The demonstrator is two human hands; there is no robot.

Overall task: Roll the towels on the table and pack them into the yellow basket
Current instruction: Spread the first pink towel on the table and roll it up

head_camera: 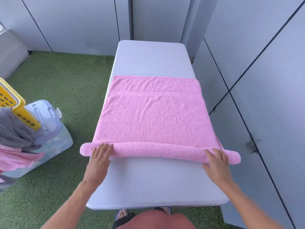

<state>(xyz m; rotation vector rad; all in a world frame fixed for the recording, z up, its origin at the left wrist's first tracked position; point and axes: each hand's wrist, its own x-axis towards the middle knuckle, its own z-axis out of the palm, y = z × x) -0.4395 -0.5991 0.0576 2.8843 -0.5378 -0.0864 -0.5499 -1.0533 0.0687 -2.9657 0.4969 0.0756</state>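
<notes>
A pink towel (153, 116) lies spread across the white table (151, 184), its near edge rolled into a thick tube running the table's full width. My left hand (99, 156) presses flat on the roll's left end, fingers spread. My right hand (216, 161) rests on the roll's right end, fingers curled over it. The far part of the towel stays flat. The yellow basket (14, 103) stands at the left edge of the view, only partly visible.
A clear plastic bin (49, 129) sits on the green turf beside the basket, with grey and pink towels (14, 141) draped over it. Grey wall panels close in on the table's right side and far end. My feet show under the table's near edge.
</notes>
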